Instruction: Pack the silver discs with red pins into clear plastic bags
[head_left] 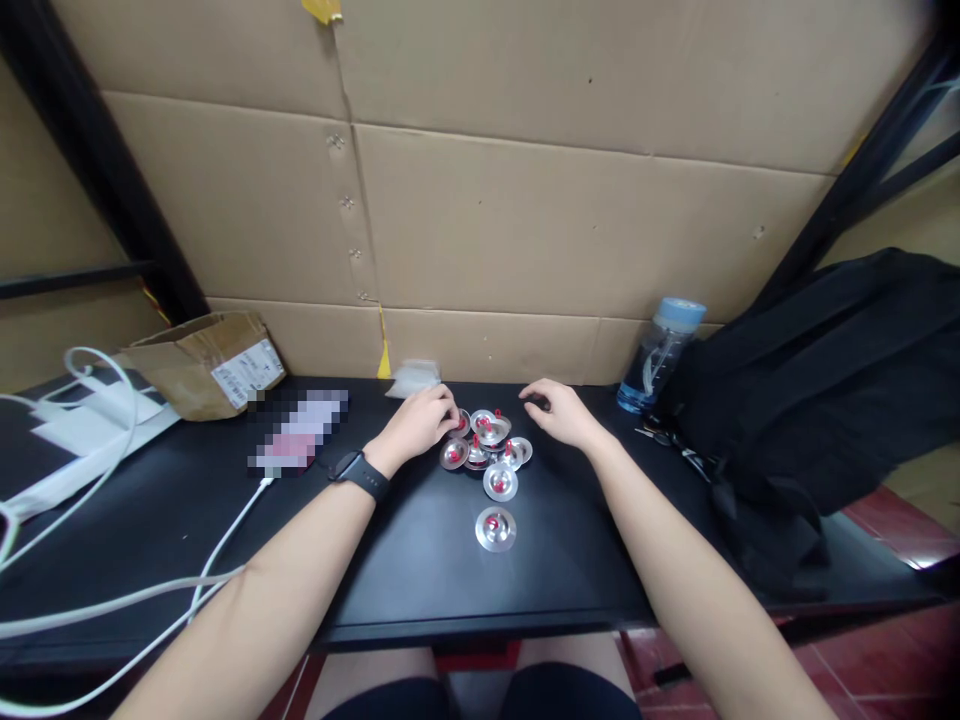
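Several round silver metal discs with red parts at their centres lie in a loose pile (493,432) on the black table (420,590). Two more discs sit nearer the front edge, one (500,482) touching the pile's front and one (496,529) by itself. My left hand (425,420) reaches the pile's left side, its fingertips closed on a disc (461,424) there. To the right of the pile my right hand (557,411) hovers or rests with its fingers curved and apart, holding nothing.
A clear plastic bag (415,378) lies behind my left hand. Leftward are a blurred-out phone (300,430) with a white cable, an open cardboard box (206,367) and white items. A water bottle (660,355) and a black backpack (817,370) stand at the right. Cardboard walls the back.
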